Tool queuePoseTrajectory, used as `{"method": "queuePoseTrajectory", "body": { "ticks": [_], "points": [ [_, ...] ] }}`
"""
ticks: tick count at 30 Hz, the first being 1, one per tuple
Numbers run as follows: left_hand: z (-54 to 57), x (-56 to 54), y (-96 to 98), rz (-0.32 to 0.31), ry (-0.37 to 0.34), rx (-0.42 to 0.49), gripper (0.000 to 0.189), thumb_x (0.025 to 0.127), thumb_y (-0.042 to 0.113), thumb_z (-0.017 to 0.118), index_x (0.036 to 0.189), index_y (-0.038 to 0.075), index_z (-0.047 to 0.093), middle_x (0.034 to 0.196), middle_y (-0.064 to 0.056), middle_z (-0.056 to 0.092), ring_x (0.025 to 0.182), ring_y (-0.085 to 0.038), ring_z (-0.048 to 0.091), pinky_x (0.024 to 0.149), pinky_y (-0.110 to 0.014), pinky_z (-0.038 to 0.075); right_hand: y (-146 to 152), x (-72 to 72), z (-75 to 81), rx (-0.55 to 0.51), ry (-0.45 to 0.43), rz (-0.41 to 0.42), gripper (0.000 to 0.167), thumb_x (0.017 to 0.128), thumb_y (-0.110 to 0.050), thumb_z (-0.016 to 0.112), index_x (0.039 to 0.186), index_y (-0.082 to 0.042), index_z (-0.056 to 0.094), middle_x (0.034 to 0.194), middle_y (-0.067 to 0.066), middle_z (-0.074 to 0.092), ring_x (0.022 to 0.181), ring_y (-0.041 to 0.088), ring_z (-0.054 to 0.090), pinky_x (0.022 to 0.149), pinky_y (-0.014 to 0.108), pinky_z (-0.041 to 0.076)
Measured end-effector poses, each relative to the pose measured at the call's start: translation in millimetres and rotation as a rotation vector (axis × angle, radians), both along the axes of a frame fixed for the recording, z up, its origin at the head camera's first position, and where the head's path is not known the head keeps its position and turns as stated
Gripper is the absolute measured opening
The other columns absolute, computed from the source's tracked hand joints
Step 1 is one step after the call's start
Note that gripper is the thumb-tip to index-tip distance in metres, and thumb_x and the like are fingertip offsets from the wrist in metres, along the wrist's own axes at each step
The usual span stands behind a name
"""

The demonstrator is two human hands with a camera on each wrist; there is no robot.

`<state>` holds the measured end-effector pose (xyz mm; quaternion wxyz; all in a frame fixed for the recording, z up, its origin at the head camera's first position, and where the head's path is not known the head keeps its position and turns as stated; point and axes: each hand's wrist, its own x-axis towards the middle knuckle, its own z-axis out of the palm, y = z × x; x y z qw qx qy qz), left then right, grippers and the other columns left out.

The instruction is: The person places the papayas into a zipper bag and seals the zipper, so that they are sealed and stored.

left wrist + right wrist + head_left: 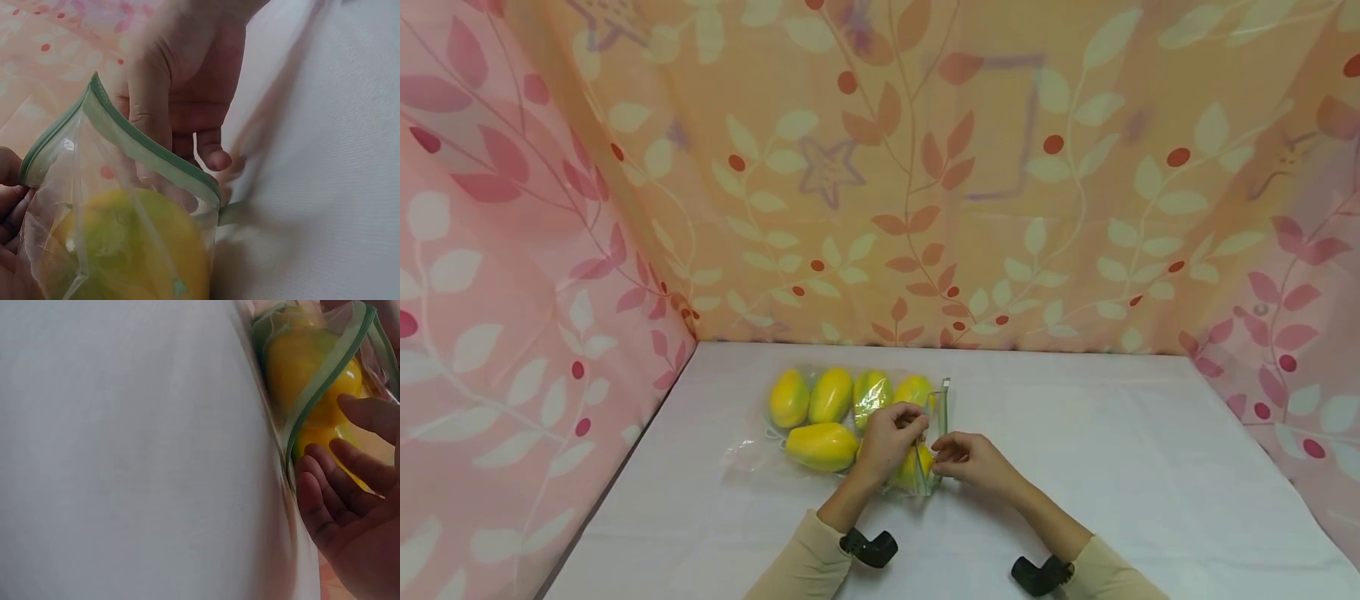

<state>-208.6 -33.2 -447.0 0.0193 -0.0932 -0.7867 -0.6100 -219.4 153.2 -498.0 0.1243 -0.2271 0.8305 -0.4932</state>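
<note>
A clear zip bag (752, 454) with a green-edged mouth lies on the table, holding several yellow-green fruits (822, 447) that look like mangoes or papayas. My left hand (886, 442) reaches over the bag and pinches its rim near the mouth; in the left wrist view only some of its fingers (11, 187) show at the left edge. At the mouth's right side is my right hand (973, 460), its fingers loosely bent and apart. The right wrist view has that hand (356, 506) beside the green strip (325, 381); whether its fingertips touch the plastic is unclear.
White cloth covers the table (1112, 442). Behind it hangs an orange leaf-patterned curtain (910, 183), with pink patterned curtains (490, 292) at the sides. A black wrist camera (871, 548) sits on the left wrist and another camera (1039, 575) on the right.
</note>
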Motion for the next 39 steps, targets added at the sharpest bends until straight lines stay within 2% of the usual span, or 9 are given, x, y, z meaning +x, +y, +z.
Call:
{"method": "queuePoseTrajectory", "body": {
  "ticks": [5, 8, 13, 17, 20, 25, 33, 39],
  "points": [
    [-11.9, -4.8, -0.7, 0.013, 0.006, 0.014, 0.017, 0.093, 0.010, 0.064, 0.099, -0.004, 0.070, 0.087, -0.021, 0.070, 0.067, -0.013, 0.061, 0.058, -0.016, 0.049, -2.7, 0.4, -1.2, 0.008, 0.001, 0.004, 0.024, 0.087, -0.023, 0.072, 0.102, -0.004, 0.071, 0.084, 0.005, 0.069, 0.071, 0.003, 0.058, 0.061, 0.021, 0.049],
    [-15.0, -6.9, -1.0, 0.007, 0.010, 0.027, 0.016, 0.092, 0.013, 0.065, 0.097, -0.002, 0.070, 0.086, -0.022, 0.070, 0.065, -0.010, 0.060, 0.058, -0.017, 0.049, -4.9, 0.2, 0.2, 0.017, 0.020, 0.005, 0.025, 0.088, -0.025, 0.071, 0.101, -0.004, 0.071, 0.083, 0.004, 0.069, 0.071, 0.002, 0.057, 0.061, 0.020, 0.049],
    [-16.2, -6.8, -2.2, -0.010, 0.018, 0.028, 0.019, 0.092, 0.015, 0.064, 0.097, -0.002, 0.070, 0.087, -0.024, 0.069, 0.063, -0.007, 0.059, 0.057, -0.018, 0.050, -0.3, -4.6, 5.9, 0.054, 0.035, -0.006, 0.023, 0.089, -0.026, 0.070, 0.099, -0.006, 0.072, 0.086, 0.003, 0.070, 0.073, 0.003, 0.057, 0.064, 0.020, 0.049],
    [-16.0, -6.2, -3.1, -0.010, 0.022, 0.027, 0.019, 0.092, 0.013, 0.064, 0.099, -0.004, 0.070, 0.088, -0.024, 0.070, 0.063, -0.006, 0.059, 0.057, -0.018, 0.051, 7.4, -11.2, 9.5, 0.058, 0.012, -0.035, 0.024, 0.090, -0.026, 0.068, 0.101, -0.005, 0.072, 0.088, 0.005, 0.071, 0.071, 0.007, 0.058, 0.061, 0.021, 0.049],
    [-15.1, -5.8, -3.7, -0.006, 0.024, 0.028, 0.018, 0.092, 0.012, 0.064, 0.098, -0.004, 0.070, 0.087, -0.023, 0.070, 0.063, -0.006, 0.059, 0.058, -0.018, 0.052, 11.8, -15.2, 13.0, 0.041, -0.023, -0.052, 0.027, 0.091, -0.026, 0.067, 0.104, -0.003, 0.071, 0.088, 0.010, 0.071, 0.069, 0.014, 0.060, 0.057, 0.025, 0.050],
    [-14.1, -5.2, -4.5, -0.018, 0.020, 0.039, 0.021, 0.093, 0.012, 0.064, 0.099, -0.006, 0.069, 0.089, -0.026, 0.069, 0.064, -0.008, 0.059, 0.058, -0.017, 0.051, 17.6, -21.0, 18.8, 0.018, -0.052, -0.080, 0.027, 0.092, -0.024, 0.066, 0.106, -0.001, 0.070, 0.090, 0.018, 0.070, 0.070, 0.024, 0.062, 0.057, 0.030, 0.052],
    [-15.8, -6.1, -5.2, -0.019, 0.009, 0.038, 0.022, 0.093, 0.015, 0.064, 0.101, -0.005, 0.070, 0.088, -0.022, 0.070, 0.064, -0.006, 0.060, 0.059, -0.018, 0.052, 25.1, -31.1, 23.7, 0.030, -0.071, -0.149, 0.034, 0.092, -0.030, 0.067, 0.107, 0.000, 0.070, 0.094, 0.019, 0.068, 0.073, 0.015, 0.061, 0.063, 0.032, 0.054],
    [-15.3, -5.7, -5.7, -0.021, 0.001, 0.032, 0.022, 0.093, 0.012, 0.064, 0.103, -0.006, 0.069, 0.089, -0.022, 0.070, 0.065, -0.008, 0.060, 0.059, -0.017, 0.052, 27.8, -39.4, 22.2, -0.029, -0.104, -0.201, 0.034, 0.092, -0.026, 0.067, 0.110, 0.003, 0.068, 0.092, 0.024, 0.066, 0.075, 0.018, 0.063, 0.063, 0.030, 0.057]
  ]
}}
